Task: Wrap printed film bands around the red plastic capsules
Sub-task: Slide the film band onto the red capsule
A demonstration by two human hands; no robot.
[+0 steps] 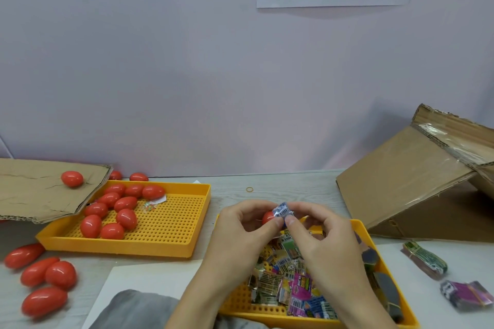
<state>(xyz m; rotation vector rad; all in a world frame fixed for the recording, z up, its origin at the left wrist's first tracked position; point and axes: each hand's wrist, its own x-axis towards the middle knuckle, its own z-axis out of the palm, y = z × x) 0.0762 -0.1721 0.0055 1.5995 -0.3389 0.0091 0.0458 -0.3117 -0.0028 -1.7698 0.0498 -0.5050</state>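
Step in hand: fitting a band onto a capsule. One red egg-shaped plastic capsule [268,218] is held above the near yellow perforated tray of loose printed bands [359,230], with a blue-and-white printed film band [282,211] partly over its right end. Left hand [247,224] grips the capsule, fingers curled round it; right hand [319,232] pinches the band between thumb and forefinger. Both forearms enter from below, hands meeting at centre. Next move, by judgement: slide the band toward the capsule's middle, keeping it square. Unwrapped red capsules [112,211] wait in the far yellow tray [171,224] on the tabletop [280,184].
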